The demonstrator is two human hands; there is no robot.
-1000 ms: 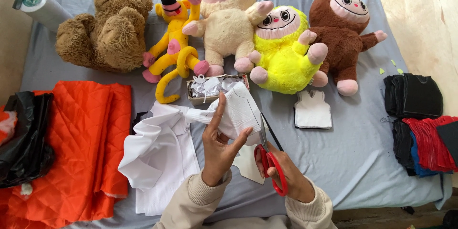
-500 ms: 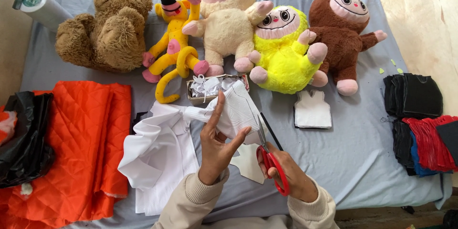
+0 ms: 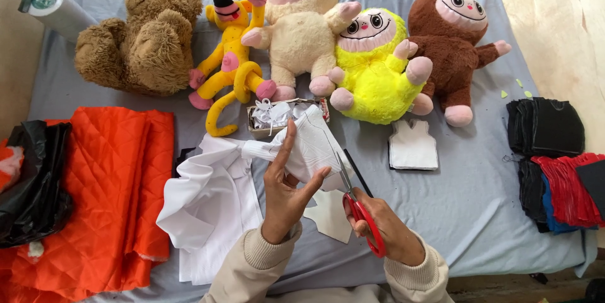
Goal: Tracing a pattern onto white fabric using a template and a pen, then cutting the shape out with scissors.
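Left hand (image 3: 285, 192) pinches folded white ribbed fabric (image 3: 312, 148) mid-frame, right hand (image 3: 387, 230) grips red-handled scissors (image 3: 359, 208) – keep cloth taut, short snips, fingers clear – probably cleaner edge.

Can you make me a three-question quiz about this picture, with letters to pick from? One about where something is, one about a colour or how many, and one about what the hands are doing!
1. Where is the orange quilted fabric?
A. at the left of the table
B. under the brown monkey toy
C. at the far right

2. How many plush toys stand in the row at the back?
A. three
B. five
C. seven

3. What is the right hand doing?
A. resting empty
B. holding red-handled scissors
C. hugging a toy

Answers:
1 A: it lies beside the black bag at the left edge.
2 B: brown bear, yellow monkey, cream toy, bright yellow toy, brown monkey toy.
3 B: its fingers are through the handles, blades at the white cloth that the left hand holds up.
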